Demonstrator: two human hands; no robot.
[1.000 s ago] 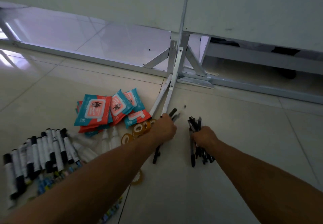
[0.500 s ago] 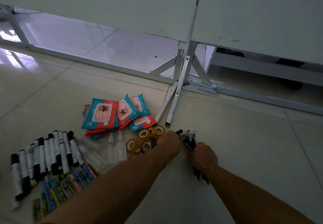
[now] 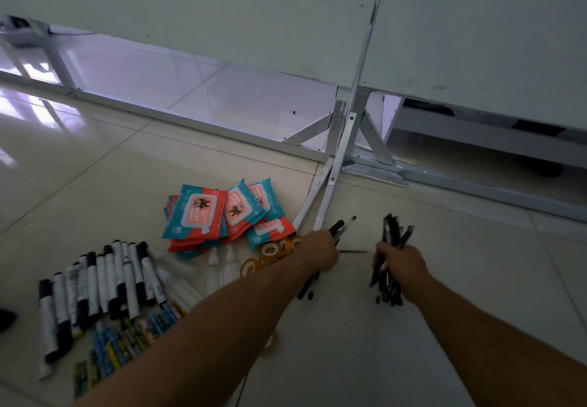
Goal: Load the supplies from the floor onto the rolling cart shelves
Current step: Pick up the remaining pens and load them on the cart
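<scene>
Left hand: my left hand (image 3: 318, 252) was clenched around a small bunch of black pens (image 3: 337, 229), their tips fanning out past my knuckles toward the metal partition foot (image 3: 322, 208).
Right hand: my right hand (image 3: 401, 262) gripped a thicker bundle of pens (image 3: 394, 233), ends poking out above and below the fist.
Stray pen: one thin pen (image 3: 352, 251) lay on the tile floor (image 3: 476, 263) between my two fists.
Other supplies: wipe packs (image 3: 197, 212), tape rolls (image 3: 270, 252), clear bottles (image 3: 222, 271), white markers (image 3: 104, 282) and small coloured items (image 3: 127, 340) lay to my left on the floor.
Cart: not in view, so nothing could be said of its shelves.
Step, as I judged it: gathering the pens.
Doing it well: I reckoned I should merge both bunches into one fist, square the ends so none slipped, and pick up the stray before rising.
</scene>
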